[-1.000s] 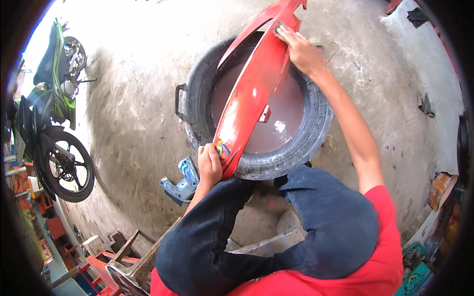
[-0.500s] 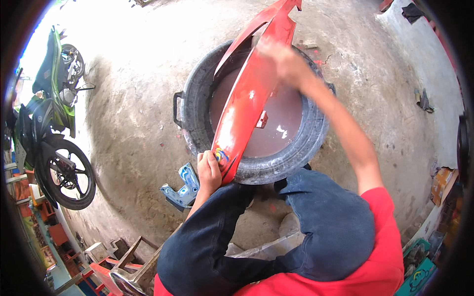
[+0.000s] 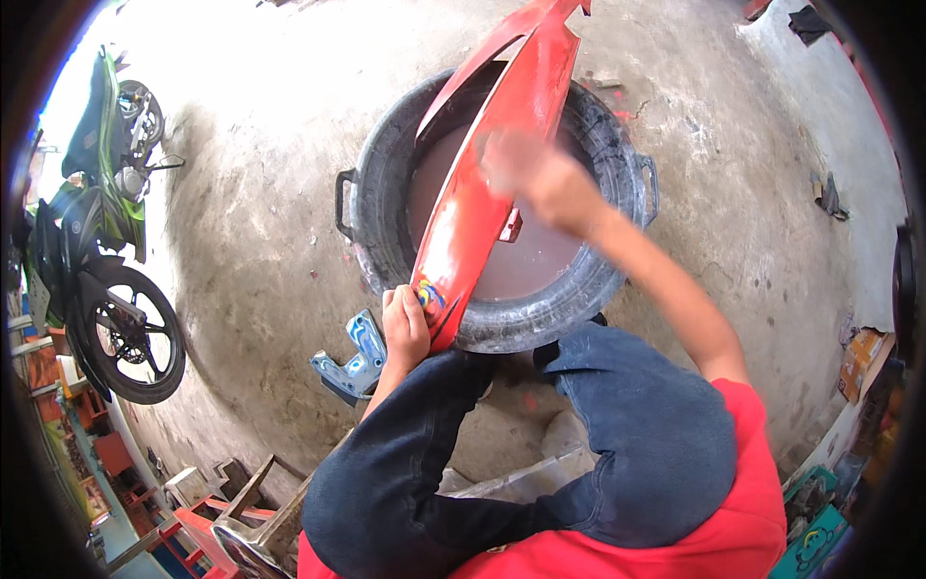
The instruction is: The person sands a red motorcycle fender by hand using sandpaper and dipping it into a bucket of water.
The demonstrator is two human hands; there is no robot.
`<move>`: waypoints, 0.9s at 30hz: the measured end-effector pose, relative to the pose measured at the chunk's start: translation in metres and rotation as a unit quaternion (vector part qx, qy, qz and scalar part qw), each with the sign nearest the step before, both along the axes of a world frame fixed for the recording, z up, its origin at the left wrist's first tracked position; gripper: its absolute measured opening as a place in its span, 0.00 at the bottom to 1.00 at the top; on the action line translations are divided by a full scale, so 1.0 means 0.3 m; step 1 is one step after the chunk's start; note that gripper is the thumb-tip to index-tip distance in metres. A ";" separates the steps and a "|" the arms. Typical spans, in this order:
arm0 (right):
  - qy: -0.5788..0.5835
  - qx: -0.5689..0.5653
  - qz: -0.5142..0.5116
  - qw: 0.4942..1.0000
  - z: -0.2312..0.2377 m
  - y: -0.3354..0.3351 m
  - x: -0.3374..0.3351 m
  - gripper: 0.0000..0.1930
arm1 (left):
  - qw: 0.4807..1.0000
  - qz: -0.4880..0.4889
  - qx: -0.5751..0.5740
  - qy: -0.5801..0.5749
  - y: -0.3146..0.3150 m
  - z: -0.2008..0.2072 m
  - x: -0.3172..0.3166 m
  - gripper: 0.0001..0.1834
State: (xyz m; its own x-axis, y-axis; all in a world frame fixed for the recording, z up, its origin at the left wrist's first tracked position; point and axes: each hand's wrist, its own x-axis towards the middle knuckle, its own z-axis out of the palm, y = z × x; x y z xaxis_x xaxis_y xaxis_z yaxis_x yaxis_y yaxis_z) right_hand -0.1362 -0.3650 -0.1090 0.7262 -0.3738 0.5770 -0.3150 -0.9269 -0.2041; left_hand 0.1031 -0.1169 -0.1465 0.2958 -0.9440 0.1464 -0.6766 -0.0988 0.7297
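A long red motorcycle fairing panel [image 3: 461, 217] lies slantwise across a large black tub [image 3: 384, 212] that holds murky pinkish-grey water [image 3: 531, 270]. My left hand [image 3: 406, 326] grips the panel's near end at the tub rim, fingers folded over its edge beside a small colourful decal. My right hand [image 3: 548, 188] is on the middle of the panel's upper face. Motion blurs its fingers, so whether anything is under them does not show. A small red tab [image 3: 511, 227] sticks out from the panel's right edge over the water.
A blue-and-white patterned plastic part [image 3: 362, 352] lies on the concrete floor [image 3: 260, 261] left of my knee. A black-and-green motorcycle [image 3: 116, 289] stands at far left. Wooden and red furniture pieces [image 3: 231, 511] are at lower left. A cardboard box [image 3: 861, 365] sits at right.
My right hand has slid along the panel toward me, from its upper part to its middle. My left hand keeps its hold on the near end.
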 end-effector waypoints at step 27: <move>0.064 -0.088 -0.049 0.993 0.053 0.111 -0.055 0.21 | 1.000 -0.001 -0.010 0.013 -0.008 0.000 0.007 0.20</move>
State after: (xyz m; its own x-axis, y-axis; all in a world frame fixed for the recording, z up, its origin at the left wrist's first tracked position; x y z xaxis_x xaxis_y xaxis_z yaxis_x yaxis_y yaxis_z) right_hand -0.1528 -0.3317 -0.0931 0.7630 -0.3488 0.5442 -0.4188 -0.9081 0.0051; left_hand 0.1051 -0.1194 -0.1465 0.2981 -0.9415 0.1570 -0.6579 -0.0834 0.7485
